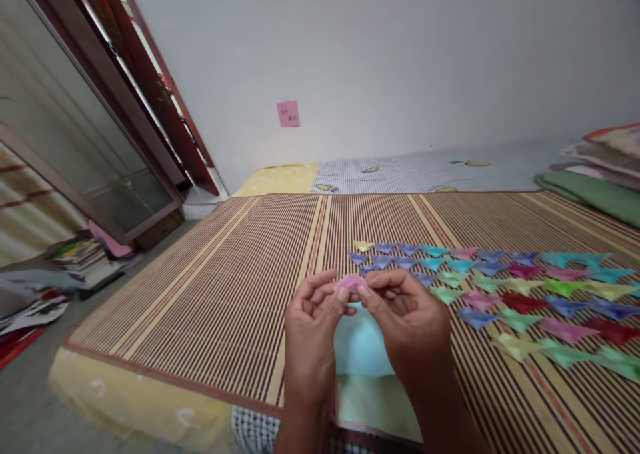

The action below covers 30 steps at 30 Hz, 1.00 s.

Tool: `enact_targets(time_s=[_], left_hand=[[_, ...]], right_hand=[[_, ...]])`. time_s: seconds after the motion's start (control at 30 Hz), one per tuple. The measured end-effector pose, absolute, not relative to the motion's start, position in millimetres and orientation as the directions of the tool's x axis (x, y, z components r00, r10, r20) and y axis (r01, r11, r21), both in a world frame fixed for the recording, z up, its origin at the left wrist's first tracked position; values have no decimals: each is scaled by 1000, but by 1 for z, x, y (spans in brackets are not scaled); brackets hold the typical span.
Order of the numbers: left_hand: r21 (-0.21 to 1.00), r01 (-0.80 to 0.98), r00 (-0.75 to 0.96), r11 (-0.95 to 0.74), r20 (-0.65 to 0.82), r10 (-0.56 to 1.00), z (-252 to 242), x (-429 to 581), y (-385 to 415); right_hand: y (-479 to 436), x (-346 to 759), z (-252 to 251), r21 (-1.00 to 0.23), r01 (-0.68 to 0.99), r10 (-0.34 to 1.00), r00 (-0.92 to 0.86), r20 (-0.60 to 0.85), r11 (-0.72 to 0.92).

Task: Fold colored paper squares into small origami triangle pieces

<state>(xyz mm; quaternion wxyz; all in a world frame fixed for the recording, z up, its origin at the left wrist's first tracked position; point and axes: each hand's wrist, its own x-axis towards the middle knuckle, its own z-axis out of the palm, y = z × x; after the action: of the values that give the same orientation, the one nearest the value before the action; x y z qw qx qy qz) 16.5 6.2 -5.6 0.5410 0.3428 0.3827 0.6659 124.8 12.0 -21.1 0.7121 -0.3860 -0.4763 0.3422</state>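
A small pink piece of folded paper (351, 281) is pinched between both hands, held above the striped mat. My left hand (314, 321) grips its left side between thumb and fingers. On its right side, my right hand (407, 307) has thumb and forefinger closed on the paper. Below and between the wrists lie light blue paper (364, 344) and pale green paper (375, 404), partly hidden by my forearms. Rows of small folded paper pieces in many colours, such as a dark red one (524, 302), are spread on the mat to the right of my hands.
The striped bamboo mat (200, 274) covers a bed with yellow bedding (150, 397) at its near edge. Folded cloths (595, 191) are stacked at the far right. A pink note (288, 114) is on the wall. Books (83, 261) stand at the left.
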Motion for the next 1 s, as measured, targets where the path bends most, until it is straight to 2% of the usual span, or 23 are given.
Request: enact_targets(time_s=[0.13, 0.3, 0.43, 0.53, 0.67, 0.87, 1.0], left_hand=[[903, -418, -98, -96, 60, 993, -10, 13, 8], [927, -322, -178, -194, 142, 974, -10, 13, 6], [938, -249, -218, -241, 189, 957, -9, 18, 3], [937, -269, -173, -224, 182, 968, -11, 21, 3], [942, -263, -159, -206, 168, 973, -11, 23, 3], [938, -206, -162, -280, 249, 955, -8, 21, 0], [907, -315, -172, -280, 236, 956, -14, 21, 1]], right_hand=[[13, 126, -23, -878, -165, 867, 317, 383, 449], [13, 126, -23, -904, -131, 892, 272, 361, 406], [14, 127, -20, -906, -252, 932, 221, 287, 339], [17, 128, -20, -890, -327, 943, 204, 261, 317], [18, 130, -19, -891, -335, 948, 186, 257, 307], [17, 135, -14, -908, -339, 970, 89, 228, 245], [16, 135, -14, -907, -346, 970, 45, 240, 241]])
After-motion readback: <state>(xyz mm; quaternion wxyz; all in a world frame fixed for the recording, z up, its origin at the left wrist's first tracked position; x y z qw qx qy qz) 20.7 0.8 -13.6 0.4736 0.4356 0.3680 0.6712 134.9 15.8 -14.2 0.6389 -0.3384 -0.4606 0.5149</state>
